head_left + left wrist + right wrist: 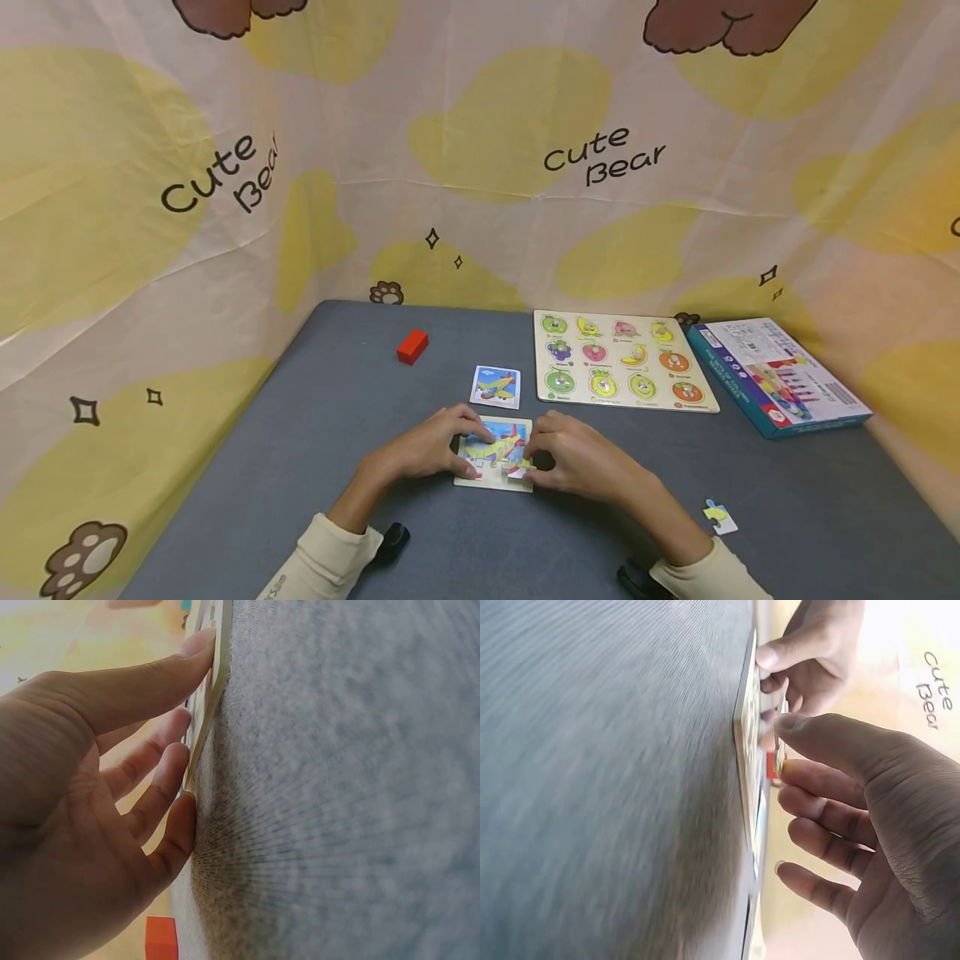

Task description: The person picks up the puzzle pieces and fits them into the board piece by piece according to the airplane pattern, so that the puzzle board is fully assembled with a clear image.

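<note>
A small puzzle board point(491, 478) with an airplane picture lies on the table between both hands. Its lower part shows bare pale wood. My left hand point(435, 442) rests on its left side, the thumb at the front left corner and the fingers spread over the picture. At the lower right, my right hand point(577, 458) pinches a puzzle piece point(518, 472) between thumb and index finger. The right wrist view shows this piece point(783, 697) edge-on, raised over the board, the other fingers loosely bent. Behind the board lies a card point(496, 387) with a matching airplane picture.
A loose puzzle piece point(720, 517) lies to the right, near my right forearm. Farther back are a red block point(412, 347), a fruit picture board point(626, 362) and a teal-sided box point(780, 377). Patterned cloth walls point(480, 150) stand behind and beside the grey table point(337, 358).
</note>
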Motion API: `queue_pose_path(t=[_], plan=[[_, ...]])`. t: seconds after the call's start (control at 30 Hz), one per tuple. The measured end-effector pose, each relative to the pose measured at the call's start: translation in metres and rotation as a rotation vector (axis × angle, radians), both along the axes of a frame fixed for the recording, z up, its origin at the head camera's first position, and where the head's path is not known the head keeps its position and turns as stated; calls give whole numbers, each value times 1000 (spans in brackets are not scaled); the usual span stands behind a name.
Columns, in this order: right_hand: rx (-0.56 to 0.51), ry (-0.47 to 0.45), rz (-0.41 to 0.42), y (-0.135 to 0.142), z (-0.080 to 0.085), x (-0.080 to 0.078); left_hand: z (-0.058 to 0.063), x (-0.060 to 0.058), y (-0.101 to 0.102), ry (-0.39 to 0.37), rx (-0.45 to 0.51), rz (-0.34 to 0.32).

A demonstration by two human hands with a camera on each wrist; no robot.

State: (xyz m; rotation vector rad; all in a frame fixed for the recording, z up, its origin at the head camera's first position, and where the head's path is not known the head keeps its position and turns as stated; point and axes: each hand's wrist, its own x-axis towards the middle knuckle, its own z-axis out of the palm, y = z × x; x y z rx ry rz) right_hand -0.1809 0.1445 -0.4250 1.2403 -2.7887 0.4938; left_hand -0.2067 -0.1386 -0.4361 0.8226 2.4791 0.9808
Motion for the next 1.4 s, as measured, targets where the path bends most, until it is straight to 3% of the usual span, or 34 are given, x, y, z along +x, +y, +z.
queue_pose_path(t=[0.43,0.97,1.4], plan=[[20,-2,47,-26,-8,-11,-2,1,0,11,9,-3],[7,-17,37,-32,-9,-7,-4,0,-1,2,14,-2],[-6,-11,84,-33,-11,-7,-4,1,-2,16,17,-6]])
